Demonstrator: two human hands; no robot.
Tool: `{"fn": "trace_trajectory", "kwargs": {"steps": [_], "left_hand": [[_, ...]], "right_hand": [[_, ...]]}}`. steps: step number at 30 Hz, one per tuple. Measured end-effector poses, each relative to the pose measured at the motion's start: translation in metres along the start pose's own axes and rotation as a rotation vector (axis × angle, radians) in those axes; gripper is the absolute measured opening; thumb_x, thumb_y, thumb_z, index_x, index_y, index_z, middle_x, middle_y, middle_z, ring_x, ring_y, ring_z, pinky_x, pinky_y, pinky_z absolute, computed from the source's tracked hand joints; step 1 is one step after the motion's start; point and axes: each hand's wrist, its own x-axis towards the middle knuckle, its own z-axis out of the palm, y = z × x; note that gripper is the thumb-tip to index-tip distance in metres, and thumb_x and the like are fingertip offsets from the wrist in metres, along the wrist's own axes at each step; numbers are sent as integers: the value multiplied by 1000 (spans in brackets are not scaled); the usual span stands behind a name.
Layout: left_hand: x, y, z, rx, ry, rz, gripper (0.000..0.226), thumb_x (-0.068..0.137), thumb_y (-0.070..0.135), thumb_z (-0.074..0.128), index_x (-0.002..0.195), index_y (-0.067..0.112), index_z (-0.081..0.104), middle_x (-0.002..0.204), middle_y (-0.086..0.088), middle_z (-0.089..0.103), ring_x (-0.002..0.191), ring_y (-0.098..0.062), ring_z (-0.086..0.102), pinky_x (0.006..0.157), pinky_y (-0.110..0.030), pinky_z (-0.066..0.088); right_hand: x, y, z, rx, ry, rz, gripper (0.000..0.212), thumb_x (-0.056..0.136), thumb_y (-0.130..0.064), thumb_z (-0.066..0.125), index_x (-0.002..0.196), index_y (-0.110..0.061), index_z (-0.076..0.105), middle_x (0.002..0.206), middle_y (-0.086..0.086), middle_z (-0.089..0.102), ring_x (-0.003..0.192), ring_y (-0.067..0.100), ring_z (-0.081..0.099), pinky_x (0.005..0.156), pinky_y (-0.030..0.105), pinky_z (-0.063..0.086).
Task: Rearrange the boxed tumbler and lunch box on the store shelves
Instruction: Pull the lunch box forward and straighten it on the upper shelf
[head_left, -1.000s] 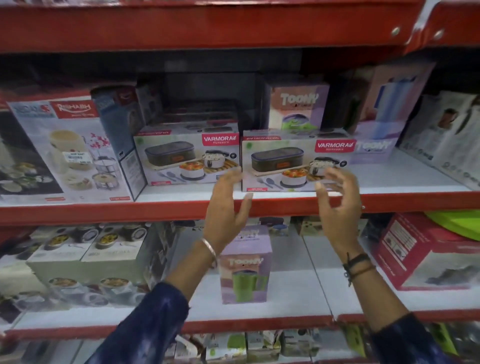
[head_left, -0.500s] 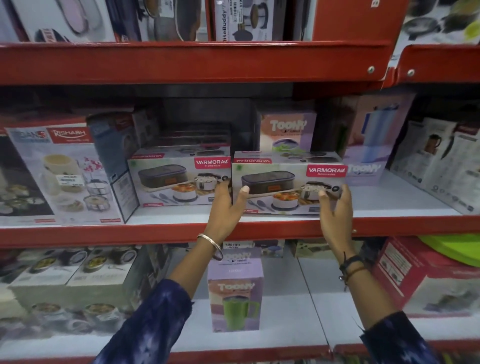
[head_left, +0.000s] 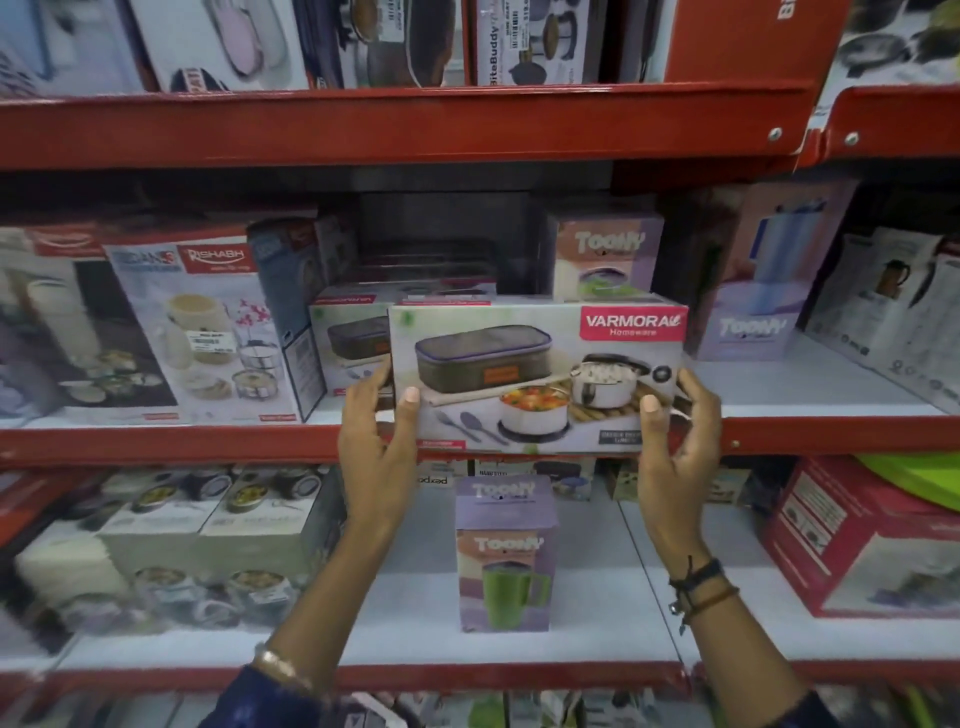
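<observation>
A Varmora lunch box carton (head_left: 535, 374) hangs in front of the middle shelf's red edge, held by both hands. My left hand (head_left: 376, 441) grips its lower left corner and my right hand (head_left: 675, 441) grips its lower right corner. A second identical lunch box carton (head_left: 348, 343) stays on the middle shelf, partly hidden behind the held one. On the shelf below, a lilac Toony tumbler box (head_left: 504, 553) with a green mug picture stands upright between my forearms. Another Toony box (head_left: 605, 257) stands at the back of the middle shelf.
A large Rishabh carton (head_left: 200, 332) and a blue box fill the middle shelf's left. A tall lilac Toony jug box (head_left: 763, 291) stands at right. Casserole cartons (head_left: 208, 525) sit lower left, a red carton (head_left: 857, 540) lower right. More boxes line the top shelf (head_left: 395, 124).
Both hands reached up, closed on the right-hand Varmora carton and drew it off the shelf toward me. The view tilted upward, showing the top shelf.
</observation>
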Motion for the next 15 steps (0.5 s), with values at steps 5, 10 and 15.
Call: {"fn": "trace_trajectory", "kwargs": {"steps": [5,10,15], "left_hand": [[-25,-10,-29,48,-5,-39,47,88,47,48,127,21,55,114,0,57,108,-13,55,92,-40,49],[-46,-22,-50,110,-6,-104,50,87,53,46,127,25,55,111,3,55,107,-16,56,92,-47,49],[-55,-26,-62,144,-4,-67,39,90,50,46,125,36,54,102,37,51,104,-19,54,88,-50,49]], "right_hand": [[-38,3,1,2,-61,65,44,89,-36,50,127,-15,50,120,5,51,113,16,49,99,22,39],[-70,4,3,10,-118,124,47,87,-39,51,126,-13,53,124,6,52,117,19,49,100,19,40],[-84,-1,5,0,-158,143,50,86,-40,50,128,-12,52,125,12,51,116,15,48,95,6,36]]}}
